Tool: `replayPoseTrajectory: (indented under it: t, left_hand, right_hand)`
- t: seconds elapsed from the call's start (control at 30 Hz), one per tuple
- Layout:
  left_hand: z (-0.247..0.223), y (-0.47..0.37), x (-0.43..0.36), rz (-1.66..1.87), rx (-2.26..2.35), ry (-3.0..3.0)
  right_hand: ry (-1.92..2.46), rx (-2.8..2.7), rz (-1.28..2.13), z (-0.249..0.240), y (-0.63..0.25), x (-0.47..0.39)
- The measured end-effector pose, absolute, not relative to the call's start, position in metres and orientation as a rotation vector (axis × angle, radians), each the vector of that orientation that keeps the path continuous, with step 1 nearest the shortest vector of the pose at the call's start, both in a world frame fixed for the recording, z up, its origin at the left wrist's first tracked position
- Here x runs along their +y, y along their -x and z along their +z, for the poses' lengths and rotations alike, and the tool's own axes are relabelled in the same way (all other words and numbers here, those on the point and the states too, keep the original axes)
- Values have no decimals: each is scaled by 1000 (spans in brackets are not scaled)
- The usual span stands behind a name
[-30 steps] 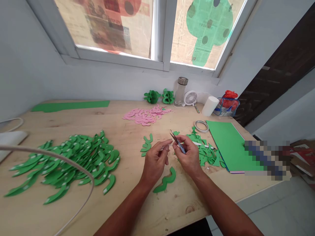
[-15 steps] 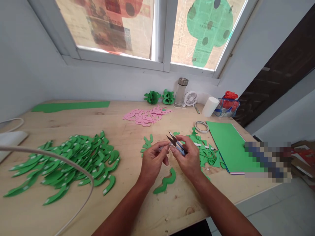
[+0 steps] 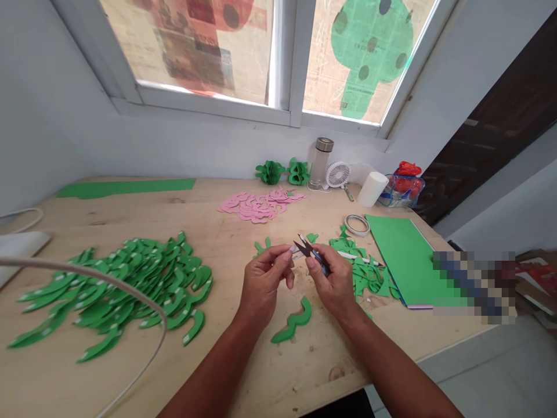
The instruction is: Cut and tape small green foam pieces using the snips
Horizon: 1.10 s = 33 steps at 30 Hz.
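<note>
Open snips (image 3: 321,262) beside small white piece (image 3: 295,249).
Left hand (image 3: 265,280): fingers pinched on small white piece. Right hand (image 3: 334,283): fingers wrapped round snips. Wavy green strip (image 3: 296,320) on desk (image 3: 209,371), nearer wearer than fingers.

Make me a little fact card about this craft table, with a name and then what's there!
Left hand: pinches a small white piece
Right hand: holds scissors, blades apart
Near the wrists: one wavy green strip
Left side: heap of curvy green pieces with white patches
Behind the hands: pink paper cutouts
Right side: green scraps, green sheet, tape roll
By the wall: two green paper shapes, clear bottle, white fan
</note>
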<state>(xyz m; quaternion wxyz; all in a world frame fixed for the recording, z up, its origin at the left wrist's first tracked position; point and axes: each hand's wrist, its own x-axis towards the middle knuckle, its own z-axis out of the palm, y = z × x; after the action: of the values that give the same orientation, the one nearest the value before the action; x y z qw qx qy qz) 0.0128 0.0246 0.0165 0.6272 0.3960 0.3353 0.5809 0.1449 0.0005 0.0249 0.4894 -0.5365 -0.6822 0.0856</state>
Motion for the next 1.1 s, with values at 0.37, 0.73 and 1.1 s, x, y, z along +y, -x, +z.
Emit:
replayPoseTrajectory:
  t: [0.37, 0.73, 1.1]
  left_hand:
    - [15, -13, 24, 1309, 752, -938]
    - [13, -11, 25, 1327, 719, -958]
    - [16, -11, 25, 1297, 675, -960]
  right_hand:
    - [1265, -1728, 114, 21, -145, 0]
    - [1354, -1709, 61, 18, -145, -1]
    - [1331, -1729, 55, 17, -145, -1]
